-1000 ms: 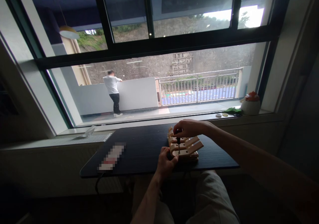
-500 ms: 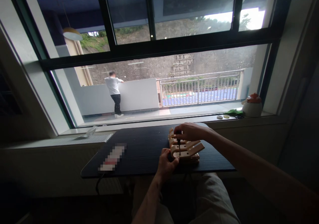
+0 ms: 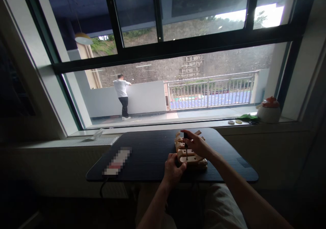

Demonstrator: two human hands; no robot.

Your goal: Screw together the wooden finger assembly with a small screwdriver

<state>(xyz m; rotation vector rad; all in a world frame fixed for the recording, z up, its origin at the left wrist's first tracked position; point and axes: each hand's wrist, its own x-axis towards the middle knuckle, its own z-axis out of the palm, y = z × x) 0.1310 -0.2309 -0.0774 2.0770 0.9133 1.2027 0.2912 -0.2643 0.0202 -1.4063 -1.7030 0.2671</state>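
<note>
A pale wooden piece [image 3: 192, 159] with curved hook-like arms and dark holes lies at the right of the dark table [image 3: 150, 154]. My left hand [image 3: 173, 170] is closed on its near left corner, thumb by the nearest arm. In my right hand [image 3: 197, 144] is a screwdriver [image 3: 186, 151], gripped by its dark handle. It stands nearly upright, its tip at the nearest wooden arm beside my left thumb. Whether a screw sits under the tip is too small to tell. My right hand and forearm hide part of the arms behind.
A blurred-out flat item [image 3: 117, 161] with a cable lies on the table's left. On the windowsill stand a white jar with an orange lid [image 3: 269, 110], two tape rolls [image 3: 234, 122] and something green [image 3: 248, 117]. Beyond the window, a person [image 3: 121, 91] leans on a wall.
My right hand has turned around the screwdriver handle, and its wrist and forearm have swung lower and nearer to me. My left hand keeps its hold. The whole view has shifted slightly.
</note>
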